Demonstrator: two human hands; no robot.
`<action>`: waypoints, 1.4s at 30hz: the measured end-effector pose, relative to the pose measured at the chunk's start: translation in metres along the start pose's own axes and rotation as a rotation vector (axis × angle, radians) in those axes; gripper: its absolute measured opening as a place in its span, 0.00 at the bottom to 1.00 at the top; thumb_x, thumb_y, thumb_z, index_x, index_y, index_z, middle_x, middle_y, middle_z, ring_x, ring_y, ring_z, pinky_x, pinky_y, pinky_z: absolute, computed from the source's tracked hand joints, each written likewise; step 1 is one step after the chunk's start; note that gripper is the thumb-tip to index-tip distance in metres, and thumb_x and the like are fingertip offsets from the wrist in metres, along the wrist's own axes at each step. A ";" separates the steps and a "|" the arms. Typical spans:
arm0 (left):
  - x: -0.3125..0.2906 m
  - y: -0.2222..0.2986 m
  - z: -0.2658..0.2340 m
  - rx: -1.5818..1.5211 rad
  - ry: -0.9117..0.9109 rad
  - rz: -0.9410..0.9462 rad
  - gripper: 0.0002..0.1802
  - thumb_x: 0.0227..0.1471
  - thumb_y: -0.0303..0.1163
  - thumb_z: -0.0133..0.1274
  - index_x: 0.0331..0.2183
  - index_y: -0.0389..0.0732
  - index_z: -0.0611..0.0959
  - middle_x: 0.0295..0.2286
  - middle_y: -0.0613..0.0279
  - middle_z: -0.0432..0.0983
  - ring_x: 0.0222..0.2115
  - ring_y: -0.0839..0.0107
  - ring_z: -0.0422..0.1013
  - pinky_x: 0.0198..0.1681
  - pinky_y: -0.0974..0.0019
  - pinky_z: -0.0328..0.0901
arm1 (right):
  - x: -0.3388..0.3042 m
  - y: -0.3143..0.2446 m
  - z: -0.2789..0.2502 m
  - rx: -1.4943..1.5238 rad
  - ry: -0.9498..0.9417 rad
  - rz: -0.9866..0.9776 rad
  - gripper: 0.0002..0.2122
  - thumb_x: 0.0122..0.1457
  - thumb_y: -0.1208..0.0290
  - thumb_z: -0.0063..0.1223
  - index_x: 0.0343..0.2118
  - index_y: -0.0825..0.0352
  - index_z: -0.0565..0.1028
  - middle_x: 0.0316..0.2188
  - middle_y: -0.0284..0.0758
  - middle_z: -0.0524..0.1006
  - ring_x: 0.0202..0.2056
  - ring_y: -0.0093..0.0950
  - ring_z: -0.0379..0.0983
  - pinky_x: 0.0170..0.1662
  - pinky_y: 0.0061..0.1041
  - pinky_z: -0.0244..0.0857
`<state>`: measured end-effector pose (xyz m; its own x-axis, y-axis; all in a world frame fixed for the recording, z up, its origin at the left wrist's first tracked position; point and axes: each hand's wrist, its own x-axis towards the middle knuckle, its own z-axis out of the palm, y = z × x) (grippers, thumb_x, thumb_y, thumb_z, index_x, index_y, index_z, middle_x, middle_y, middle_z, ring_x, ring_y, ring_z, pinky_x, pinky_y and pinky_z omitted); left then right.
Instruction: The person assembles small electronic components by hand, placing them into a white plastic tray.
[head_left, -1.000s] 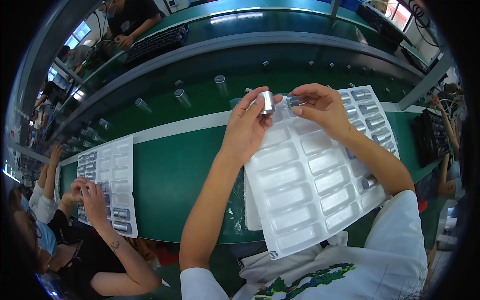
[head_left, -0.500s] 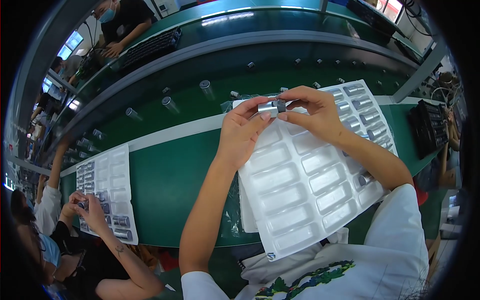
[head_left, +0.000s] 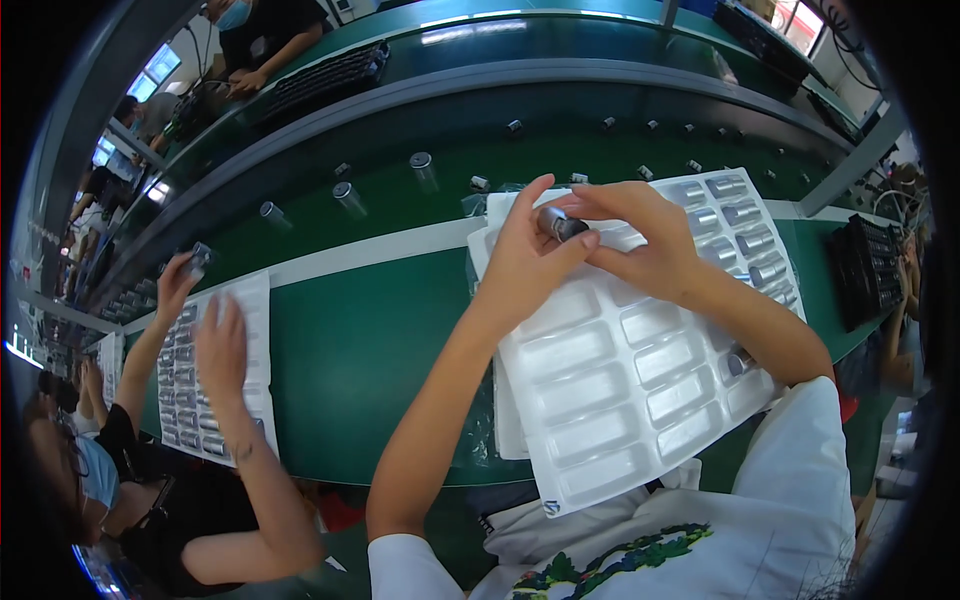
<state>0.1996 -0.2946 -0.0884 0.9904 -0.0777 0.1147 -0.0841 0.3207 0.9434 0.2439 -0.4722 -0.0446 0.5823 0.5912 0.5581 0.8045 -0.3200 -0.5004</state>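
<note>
A short silver metal cylinder (head_left: 551,219) with a dark end is tilted between my two hands, above the far side of a white moulded plastic tray (head_left: 640,322). My left hand (head_left: 530,255) grips it from the left, its thumb under the dark end and its index finger raised behind. From the right, my right hand (head_left: 640,235) has its fingers curled over the top of the cylinder, closed on it; the fingertips are partly hidden. Silver cylinders (head_left: 755,240) lie in the tray's right-hand pockets, while the pockets nearer my left are bare.
Beyond the tray, several upright cylinders (head_left: 423,165) and small pieces stand on a dark green conveyor (head_left: 300,180). To the left, a co-worker's hand (head_left: 175,280) holds a cylinder over another tray (head_left: 258,330). A black crate (head_left: 865,270) sits at the right.
My hands have turned the cylinder so its dark end tips toward me, and my left index finger has lifted. The co-worker's hands have parted, one reaching toward the conveyor.
</note>
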 end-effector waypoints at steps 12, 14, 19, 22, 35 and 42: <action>0.007 -0.009 -0.009 0.008 0.022 0.063 0.39 0.55 0.35 0.59 0.60 0.35 0.57 0.32 0.57 0.77 0.32 0.76 0.71 0.36 0.72 0.67 | 0.024 -0.020 0.002 -0.156 -0.232 -0.066 0.18 0.43 0.80 0.67 0.42 0.68 0.78 0.38 0.39 0.78 0.36 0.34 0.78 0.39 0.25 0.72; 0.007 -0.002 -0.006 -0.030 0.031 0.017 0.40 0.57 0.35 0.57 0.61 0.36 0.52 0.39 0.50 0.74 0.38 0.71 0.73 0.42 0.69 0.68 | 0.039 -0.012 0.000 -0.065 -0.247 0.025 0.17 0.45 0.79 0.65 0.41 0.69 0.79 0.37 0.39 0.79 0.35 0.33 0.78 0.39 0.24 0.72; 0.005 0.002 -0.001 -0.099 0.270 0.000 0.47 0.54 0.40 0.60 0.62 0.34 0.49 0.44 0.42 0.72 0.36 0.67 0.74 0.43 0.66 0.68 | 0.081 0.043 0.023 0.343 -0.199 0.527 0.14 0.48 0.76 0.63 0.39 0.71 0.79 0.33 0.41 0.80 0.33 0.32 0.79 0.40 0.23 0.73; -0.007 0.011 0.007 0.524 0.380 0.185 0.42 0.52 0.34 0.59 0.60 0.34 0.55 0.42 0.43 0.69 0.39 0.59 0.72 0.43 0.61 0.68 | 0.098 0.086 0.042 0.353 -0.113 0.718 0.15 0.46 0.72 0.66 0.38 0.71 0.80 0.34 0.43 0.81 0.34 0.34 0.79 0.42 0.26 0.72; -0.054 -0.056 0.162 1.224 -0.631 0.636 0.32 0.60 0.52 0.44 0.60 0.44 0.68 0.62 0.43 0.54 0.65 0.46 0.46 0.63 0.40 0.44 | 0.165 0.066 0.098 -0.640 -0.477 -0.011 0.17 0.53 0.59 0.59 0.39 0.68 0.78 0.37 0.46 0.79 0.42 0.47 0.76 0.47 0.41 0.71; -0.047 -0.062 0.170 1.336 -0.563 0.770 0.22 0.52 0.38 0.54 0.48 0.41 0.80 0.55 0.47 0.66 0.58 0.50 0.58 0.59 0.42 0.54 | 0.152 0.050 0.141 -0.356 -0.715 0.064 0.16 0.55 0.61 0.58 0.42 0.67 0.78 0.36 0.48 0.79 0.40 0.45 0.77 0.47 0.38 0.70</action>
<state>0.1394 -0.4717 -0.0994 0.5352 -0.7044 0.4663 -0.8346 -0.5261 0.1632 0.3563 -0.2942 -0.0782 0.5093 0.8565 -0.0839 0.8316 -0.5149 -0.2082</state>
